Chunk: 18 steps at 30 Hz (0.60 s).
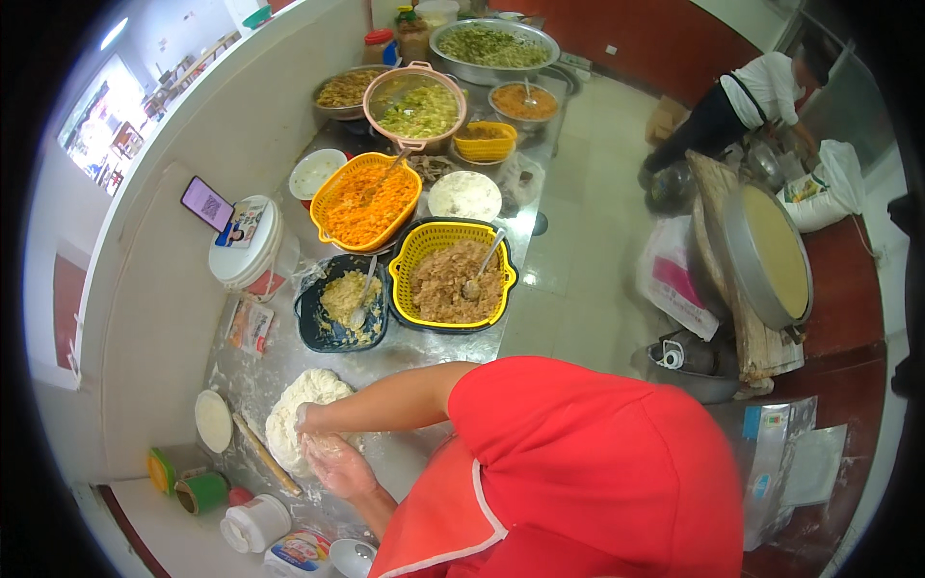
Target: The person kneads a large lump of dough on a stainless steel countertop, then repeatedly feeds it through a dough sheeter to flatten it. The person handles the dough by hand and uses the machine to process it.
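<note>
A lump of white dough (307,394) lies on the floured metal worktop (426,347). My left hand (340,468) is at its near edge with a floury palm showing, and I see nothing in that palm. From above, my right hand (307,423) reaches to the same spot and meets the left one. Its fingers are mostly hidden, so I cannot tell whether they grip dough. Beside the dough lies a wooden rolling pin (266,454). A flat round disc, pale like dough (214,421), rests further left by the wall.
Beyond the dough stand a dark basin of pale yellow filling (350,303), a yellow basket of brown filling (455,278) and an orange basket of shredded carrot (368,202). A white bucket (253,246) borders the wall. Tubs (254,524) line the near edge. Another person (751,101) bends at right.
</note>
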Tool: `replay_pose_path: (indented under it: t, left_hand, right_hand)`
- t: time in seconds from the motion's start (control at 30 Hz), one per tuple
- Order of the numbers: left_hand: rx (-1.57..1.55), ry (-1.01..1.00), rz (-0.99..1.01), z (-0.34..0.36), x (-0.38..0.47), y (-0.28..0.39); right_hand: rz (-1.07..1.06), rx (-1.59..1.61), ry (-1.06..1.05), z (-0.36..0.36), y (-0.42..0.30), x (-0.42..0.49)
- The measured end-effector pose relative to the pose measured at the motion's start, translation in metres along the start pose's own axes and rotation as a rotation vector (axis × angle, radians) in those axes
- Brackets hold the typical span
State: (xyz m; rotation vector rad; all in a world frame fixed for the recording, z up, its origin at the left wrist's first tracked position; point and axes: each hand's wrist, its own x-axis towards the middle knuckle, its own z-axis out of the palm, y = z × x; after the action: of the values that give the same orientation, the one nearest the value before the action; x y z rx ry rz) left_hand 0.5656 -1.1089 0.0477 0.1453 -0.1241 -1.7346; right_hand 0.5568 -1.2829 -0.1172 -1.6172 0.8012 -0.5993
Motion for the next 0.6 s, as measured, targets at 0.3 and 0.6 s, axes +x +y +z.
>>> replay_pose_path:
  t: [0.3, 0.6]
  left_hand:
    - [0.828, 0.019, 0.333, -0.033, -0.01, 0.052]
    - [0.65, 0.356, 0.222, 0.016, -0.021, 0.018]
  right_hand:
    - [-0.215, 0.565, 0.137, 0.051, -0.076, -0.058]
    - [0.789, 0.982, -0.02, 0.001, -0.162, -0.077]
